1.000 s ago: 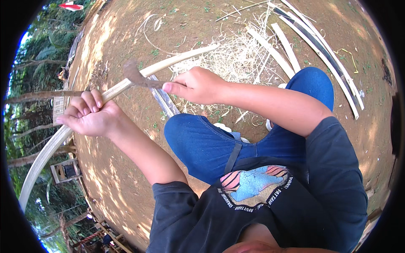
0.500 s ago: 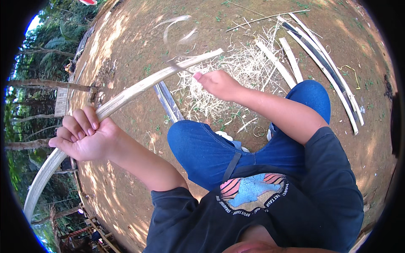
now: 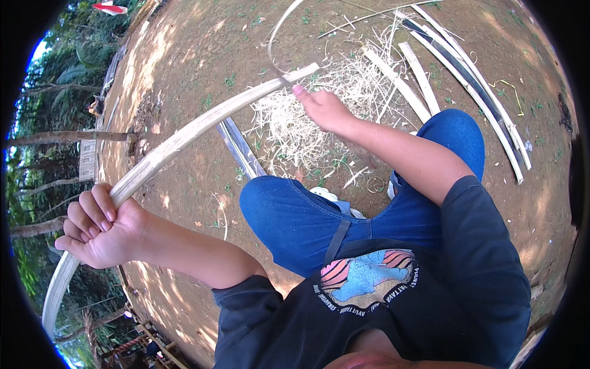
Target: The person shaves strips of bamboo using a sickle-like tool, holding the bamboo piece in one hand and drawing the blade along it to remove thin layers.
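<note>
My left hand (image 3: 106, 229) is closed round a long, pale split-bamboo strip (image 3: 196, 130), which slants from the lower left up to the middle of the view. Near the strip's far end, my right hand (image 3: 327, 112) holds a knife, its handle hidden in my fingers. The dark, blurred blade (image 3: 284, 80) lies across the strip. A thin curled shaving (image 3: 274, 38) rises from beside the blade.
A heap of pale shavings (image 3: 289, 132) covers the dirt beyond my knees. Several bamboo strips (image 3: 467, 83) lie at the far right, with shorter pieces (image 3: 420, 77) beside them. A dark flat strip (image 3: 239, 147) rests near my left knee. Tree trunks (image 3: 67, 138) stand left.
My left hand has drawn back down and left with the bamboo strip. My right hand and the knife have shifted slightly right and up; the blurred curls are now one long shaving.
</note>
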A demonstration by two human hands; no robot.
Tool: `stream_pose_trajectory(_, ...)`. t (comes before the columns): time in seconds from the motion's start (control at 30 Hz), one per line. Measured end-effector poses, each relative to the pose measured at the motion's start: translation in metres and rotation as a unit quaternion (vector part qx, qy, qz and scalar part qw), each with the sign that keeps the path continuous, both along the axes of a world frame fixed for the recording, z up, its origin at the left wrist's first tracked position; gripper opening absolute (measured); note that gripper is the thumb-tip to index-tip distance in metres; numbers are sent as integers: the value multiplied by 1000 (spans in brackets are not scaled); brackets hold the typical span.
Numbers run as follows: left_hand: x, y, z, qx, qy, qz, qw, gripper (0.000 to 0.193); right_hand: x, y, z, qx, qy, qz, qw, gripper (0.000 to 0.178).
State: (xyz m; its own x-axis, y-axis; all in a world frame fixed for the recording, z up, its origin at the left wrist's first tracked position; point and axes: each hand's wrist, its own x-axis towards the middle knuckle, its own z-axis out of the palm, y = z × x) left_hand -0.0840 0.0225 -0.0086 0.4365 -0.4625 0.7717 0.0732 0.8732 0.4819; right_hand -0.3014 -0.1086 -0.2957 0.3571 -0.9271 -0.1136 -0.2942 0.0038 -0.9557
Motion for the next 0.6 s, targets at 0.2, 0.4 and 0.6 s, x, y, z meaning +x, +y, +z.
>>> stream_pose_trajectory(0.2, -13, -3, -2, -7, -27, 67, 997, 55, 9, 32, 34, -161, -63, 79, 982, 80)
stream_pose_trajectory(0.4, 12, 18, 30, 39, -60, -69, 995, 53, -50, -33, -52, 28, 149, 14, 988, 86)
stream_pose_trajectory(0.6, 57, 32, 46, -11, -33, -112, 993, 54, -11, 7, 16, -28, 62, 20, 997, 82)
